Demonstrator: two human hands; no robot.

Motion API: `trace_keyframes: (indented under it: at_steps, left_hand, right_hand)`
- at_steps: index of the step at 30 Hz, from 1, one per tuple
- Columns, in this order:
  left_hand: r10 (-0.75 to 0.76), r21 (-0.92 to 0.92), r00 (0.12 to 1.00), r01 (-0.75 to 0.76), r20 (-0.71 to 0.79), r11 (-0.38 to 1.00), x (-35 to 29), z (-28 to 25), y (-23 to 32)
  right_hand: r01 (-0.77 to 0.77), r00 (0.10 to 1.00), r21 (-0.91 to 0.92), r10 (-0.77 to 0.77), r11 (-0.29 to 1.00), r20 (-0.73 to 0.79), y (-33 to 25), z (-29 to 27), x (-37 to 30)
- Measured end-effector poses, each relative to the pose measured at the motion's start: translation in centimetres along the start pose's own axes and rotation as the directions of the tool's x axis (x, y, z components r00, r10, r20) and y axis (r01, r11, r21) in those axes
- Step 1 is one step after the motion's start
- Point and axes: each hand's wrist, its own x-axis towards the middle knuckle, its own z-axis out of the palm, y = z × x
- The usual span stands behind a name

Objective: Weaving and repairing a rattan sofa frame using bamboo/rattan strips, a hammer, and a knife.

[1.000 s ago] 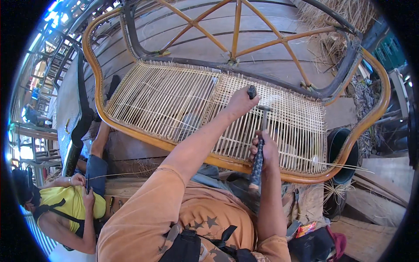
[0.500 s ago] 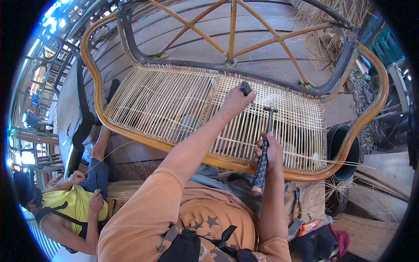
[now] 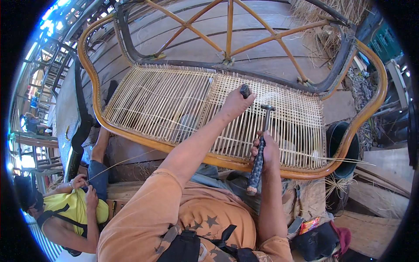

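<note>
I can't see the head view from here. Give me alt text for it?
The right hand grips a hammer and the left hand a short dark tool, both over a partly woven bench seat. A curved brown frame surrounds the seat. At left, a co-worker in yellow holds a thin strip.

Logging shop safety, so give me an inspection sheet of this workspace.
Surface: cane seat panel, grid-woven at right rear, mostly one-way strands elsewhere.
Job's things: hammer; dark-handled tool, working end unclear.
Clutter: dark bag, lower right; loose straw, upper right.
Hands: left hand grips the dark-handled tool; right hand grips the hammer.
Cables: nothing seen.
Surroundings: person in yellow top at left; dark bucket at right.
</note>
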Motion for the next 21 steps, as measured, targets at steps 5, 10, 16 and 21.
trace_keyframes:
  at_steps: [5,10,16,21]
  left_hand:
    - [0.034,0.028,0.999,-0.034,0.002,0.999,0.2,0.2,-0.2]
    - [0.014,0.025,1.0,-0.014,-0.001,1.0,0.4,0.2,-0.4]
    - [-0.038,-0.161,0.998,0.031,-0.04,0.986,0.4,0.3,0.4]
    - [-0.052,-0.242,0.999,0.053,0.011,0.969,1.0,1.6,0.6]
  right_hand:
    - [-0.075,0.996,-0.072,0.078,0.995,0.036,-0.1,-0.2,-0.3]
    - [-0.057,0.998,-0.017,0.057,0.998,0.009,0.0,-0.2,-0.2]
    - [-0.038,0.999,0.001,0.038,0.999,0.019,-0.2,-0.6,-0.4]
    - [0.027,0.998,0.043,-0.025,0.999,-0.065,-1.0,-2.1,-0.6]
